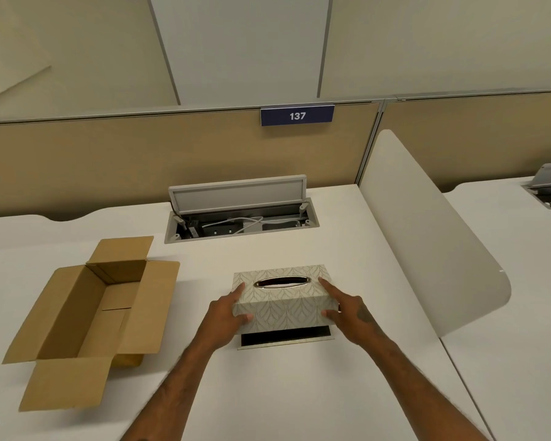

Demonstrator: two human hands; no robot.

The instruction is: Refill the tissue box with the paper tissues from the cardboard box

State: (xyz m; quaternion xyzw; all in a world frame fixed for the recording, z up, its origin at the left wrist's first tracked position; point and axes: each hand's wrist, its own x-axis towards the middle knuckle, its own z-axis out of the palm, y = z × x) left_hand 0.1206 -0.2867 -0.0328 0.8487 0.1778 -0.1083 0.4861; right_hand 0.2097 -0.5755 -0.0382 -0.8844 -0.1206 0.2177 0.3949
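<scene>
A patterned cream tissue box [283, 297] with an oval metal-rimmed slot on top stands on the white desk, slightly raised over its dark base [285, 338]. My left hand [226, 316] grips its left end, thumb on the front face and forefinger on top. My right hand [347, 310] grips the right end the same way. To the left lies the brown cardboard box [86, 316], flaps open; its visible inside shows only bare cardboard and no tissues.
An open cable tray [240, 219] with plugs and wires is sunk into the desk [299, 393] behind the tissue box. A curved white divider [427, 249] rises at the right, and a beige partition labelled 137 [297, 115] runs along the back.
</scene>
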